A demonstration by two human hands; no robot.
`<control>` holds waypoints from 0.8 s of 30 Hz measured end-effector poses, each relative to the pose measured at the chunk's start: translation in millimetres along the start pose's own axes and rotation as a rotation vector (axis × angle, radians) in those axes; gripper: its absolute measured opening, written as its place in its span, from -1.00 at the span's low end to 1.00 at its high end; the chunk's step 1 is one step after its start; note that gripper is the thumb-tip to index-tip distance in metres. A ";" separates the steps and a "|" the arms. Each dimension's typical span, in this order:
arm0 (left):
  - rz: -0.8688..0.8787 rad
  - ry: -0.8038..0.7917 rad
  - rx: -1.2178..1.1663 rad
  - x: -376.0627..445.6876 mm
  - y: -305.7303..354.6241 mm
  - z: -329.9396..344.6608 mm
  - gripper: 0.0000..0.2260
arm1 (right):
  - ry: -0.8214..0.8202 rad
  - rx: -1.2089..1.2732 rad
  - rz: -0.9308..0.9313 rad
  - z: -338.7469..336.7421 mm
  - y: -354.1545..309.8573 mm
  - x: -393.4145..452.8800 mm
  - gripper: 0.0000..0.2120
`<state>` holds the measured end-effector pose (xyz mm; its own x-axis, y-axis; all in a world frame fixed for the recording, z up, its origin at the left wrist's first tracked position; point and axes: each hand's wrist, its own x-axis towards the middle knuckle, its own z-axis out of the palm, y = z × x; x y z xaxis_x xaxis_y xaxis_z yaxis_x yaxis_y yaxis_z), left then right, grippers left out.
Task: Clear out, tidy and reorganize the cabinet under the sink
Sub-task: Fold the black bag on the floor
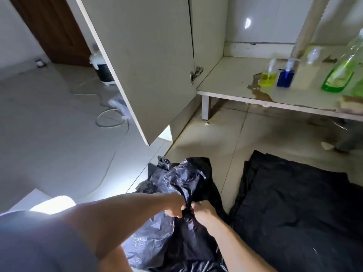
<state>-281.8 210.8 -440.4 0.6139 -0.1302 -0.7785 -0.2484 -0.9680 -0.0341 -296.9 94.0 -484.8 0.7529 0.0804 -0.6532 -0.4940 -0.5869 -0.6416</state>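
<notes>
A crumpled black plastic bag (pixel 182 185) lies on the tiled floor in front of me. My left hand (pixel 174 206) and my right hand (pixel 203 212) meet at its middle, both pinching a gathered bunch of the plastic. The under-sink cabinet stands open beyond, its door (pixel 145 61) swung out to the left. On the stained cabinet shelf (pixel 231 79) stand a yellow bottle (pixel 268 76), a blue bottle (pixel 285 77) and a large green bottle (pixel 339 75).
A flat black plastic sheet (pixel 290 203) is spread on the floor at the right. A white drain pipe (pixel 312 22) runs down into the cabinet. Left of the door, a small appliance (pixel 103 69) and its white cable (pixel 106 114) lie on the floor.
</notes>
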 end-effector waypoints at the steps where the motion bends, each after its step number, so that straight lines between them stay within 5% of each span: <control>1: -0.005 -0.005 0.025 -2.1 0.8 -1.8 -0.62 | -0.008 0.032 -0.002 0.0 -2.3 -3.4 -0.71; 7: 0.076 0.052 0.067 -35.6 9.6 -64.7 -0.65 | 0.086 -0.018 -0.118 -35.3 -30.0 -21.0 -0.55; 11: 0.105 0.052 -0.411 -71.1 -1.1 -114.4 -0.66 | 0.183 0.118 -0.245 -73.6 -66.5 -38.3 -0.77; 17: 0.051 0.771 -0.987 -121.6 -27.3 -162.1 -0.59 | 0.191 0.800 -0.566 -190.2 -131.4 -101.8 -0.83; 19: 0.019 0.670 -1.212 -122.2 -17.5 -169.4 -0.48 | 0.151 0.871 -0.707 -228.8 -139.2 -123.4 -0.80; 22: 0.191 0.332 -1.469 -116.0 18.6 -185.0 -0.29 | 0.116 0.829 -0.793 -278.1 -133.4 -152.8 -0.69; 24: 0.373 0.282 -1.590 -112.9 53.6 -197.6 -0.44 | 0.092 0.781 -0.826 -306.4 -121.1 -173.4 -0.67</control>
<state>-216.3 131.3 -230.5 0.8520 -0.2510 -0.4595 0.4519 -0.0909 0.8874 -234.4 -95.7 -170.7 0.9867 0.1309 0.0963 0.0559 0.2828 -0.9575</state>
